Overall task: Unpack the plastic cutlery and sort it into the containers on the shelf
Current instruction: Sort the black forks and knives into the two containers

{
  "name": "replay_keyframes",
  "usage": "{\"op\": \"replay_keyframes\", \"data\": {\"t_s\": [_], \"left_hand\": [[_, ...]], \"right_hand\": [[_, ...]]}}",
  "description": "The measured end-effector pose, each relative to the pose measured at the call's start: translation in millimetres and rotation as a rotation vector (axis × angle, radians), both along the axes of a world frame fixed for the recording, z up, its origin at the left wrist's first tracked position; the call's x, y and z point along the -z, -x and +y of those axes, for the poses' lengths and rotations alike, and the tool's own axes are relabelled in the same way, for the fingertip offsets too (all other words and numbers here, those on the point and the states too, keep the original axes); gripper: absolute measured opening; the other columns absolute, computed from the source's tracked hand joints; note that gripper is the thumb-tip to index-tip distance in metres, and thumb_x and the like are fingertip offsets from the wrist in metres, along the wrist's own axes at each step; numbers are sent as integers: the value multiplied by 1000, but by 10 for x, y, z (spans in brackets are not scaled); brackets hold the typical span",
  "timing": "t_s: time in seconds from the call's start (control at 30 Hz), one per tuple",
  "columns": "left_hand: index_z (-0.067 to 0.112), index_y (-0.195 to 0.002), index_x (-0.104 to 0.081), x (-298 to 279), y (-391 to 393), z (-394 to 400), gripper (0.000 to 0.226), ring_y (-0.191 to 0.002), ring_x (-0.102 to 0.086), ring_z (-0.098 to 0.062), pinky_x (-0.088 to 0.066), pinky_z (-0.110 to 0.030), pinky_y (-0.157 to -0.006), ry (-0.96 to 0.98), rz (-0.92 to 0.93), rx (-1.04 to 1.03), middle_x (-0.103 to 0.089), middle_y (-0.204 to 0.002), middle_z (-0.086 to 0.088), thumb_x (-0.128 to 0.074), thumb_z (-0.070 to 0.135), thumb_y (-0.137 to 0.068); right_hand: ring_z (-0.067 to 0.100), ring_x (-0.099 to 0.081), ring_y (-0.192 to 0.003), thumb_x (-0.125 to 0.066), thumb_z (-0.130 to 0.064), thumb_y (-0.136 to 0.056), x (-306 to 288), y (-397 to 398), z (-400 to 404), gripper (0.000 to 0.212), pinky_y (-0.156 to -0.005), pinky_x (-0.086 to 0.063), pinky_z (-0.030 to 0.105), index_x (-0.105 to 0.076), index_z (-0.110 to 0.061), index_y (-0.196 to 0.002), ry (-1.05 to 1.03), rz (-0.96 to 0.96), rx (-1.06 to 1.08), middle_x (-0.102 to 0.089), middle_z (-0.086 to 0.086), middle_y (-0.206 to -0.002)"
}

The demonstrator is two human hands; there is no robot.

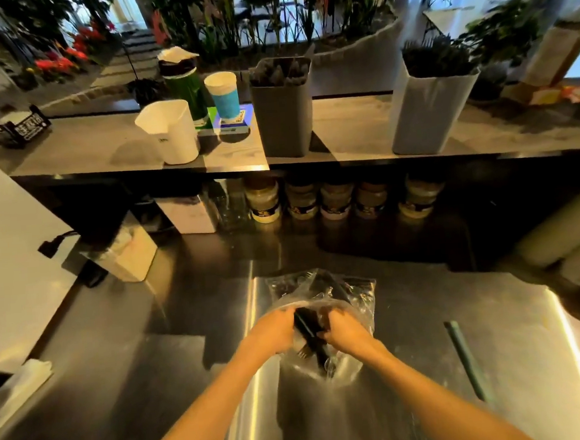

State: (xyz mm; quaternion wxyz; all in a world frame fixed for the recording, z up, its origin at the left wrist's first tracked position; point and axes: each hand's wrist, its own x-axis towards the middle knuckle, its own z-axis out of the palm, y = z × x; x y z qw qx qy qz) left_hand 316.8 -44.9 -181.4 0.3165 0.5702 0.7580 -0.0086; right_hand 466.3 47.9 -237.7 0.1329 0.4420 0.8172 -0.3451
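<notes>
Both my hands are down on the counter: left hand (pixel 277 330) and right hand (pixel 346 332) curl onto the clear bag (pixel 356 297), the bundle of black cutlery (pixel 312 335) lying between them, touching both; if I tug hard the thin film could split and forks scatter across the steel counter (pixel 425 313), well short of the grey container (pixel 283 117) on the shelf (pixel 104 143) beyond
</notes>
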Motion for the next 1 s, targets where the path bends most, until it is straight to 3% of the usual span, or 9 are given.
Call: {"op": "replay_keyframes", "data": {"t_s": [0.1, 0.2, 0.33, 0.4, 0.57, 0.63, 0.73, 0.87, 1.0], "left_hand": [[23, -152, -37, -109, -6, 74, 60, -127, -55, -28, -44, -31, -97, 41, -58, -44, -54, -144, -7, -54, 7, -97], [23, -149, -42, -160, 30, 165, 49, -118, -59, -33, -47, -37, -93, 48, -71, -94, -60, -134, -15, -47, 12, -102], [25, -144, -47, -181, 56, 164, 45, -111, -61, -33, -49, -39, -89, 38, -89, -114, -64, -125, -14, -49, 13, -101], [25, -143, -48, -172, 72, 151, 43, -112, -61, -33, -49, -40, -90, 27, -84, -120, -63, -125, -13, -49, 14, -101], [24, -145, -46, -164, 78, 168, 42, -119, -60, -30, -50, -40, -97, 11, -77, -128, -60, -135, -10, -47, 18, -103], [25, -144, -48, -181, 79, 184, 40, -121, -59, -29, -49, -41, -100, 1, -65, -124, -60, -137, -9, -46, 19, -104], [24, -142, -51, -220, 84, 208, 38, -125, -56, -28, -47, -40, -100, -34, -23, -106, -61, -136, -7, -45, 20, -104], [27, -138, -53, -283, 88, 239, 40, -123, -56, -24, -48, -40, -99, -45, 15, -70, -65, -130, -3, -43, 15, -102], [27, -132, -58, -345, 92, 273, 45, -109, -64, -17, -52, -36, -93, -66, -10, -94, -68, -110, 7, -51, 4, -94]], "right_hand": [[27, -56, -126, -75, -27, -90, 67, 183, -121, 62, -103, -45, 33, -49, -7, -142, 68, 80, 160, -56, 11, -138], [31, -48, -136, -77, -29, -88, 190, 311, -241, 73, -110, -39, 35, -42, -9, -148, 54, 9, 223, -51, 14, -145], [34, -46, -136, -63, -24, -95, 242, 348, -327, 43, -114, -38, 41, -54, -10, -134, 15, -71, 146, -54, 15, -140], [35, -46, -136, -62, -29, -96, 218, 380, -298, 42, -113, -39, 42, -57, -11, -133, 29, -125, 78, -54, 16, -140], [24, -63, -99, -62, -24, -95, 132, 330, -130, 19, -78, -52, 31, -58, -18, -113, 104, -187, -33, -64, 6, -107], [23, -67, -95, -61, -20, -96, 98, 297, -57, 12, -75, -54, 29, -60, -17, -107, 146, -209, -86, -68, 6, -105], [25, -69, -101, -60, -13, -94, -20, 245, 21, 15, -86, -58, 36, -61, -13, -108, 192, -225, -141, -69, 9, -111], [22, -58, -87, -53, -14, -96, -213, 98, 91, 20, -73, -47, 33, -61, -11, -114, 142, -190, -186, -60, 5, -97], [20, -57, -86, -45, -20, -102, -494, -94, 157, 26, -74, -46, 33, -61, -8, -119, 179, -129, -174, -60, 5, -98]]}}
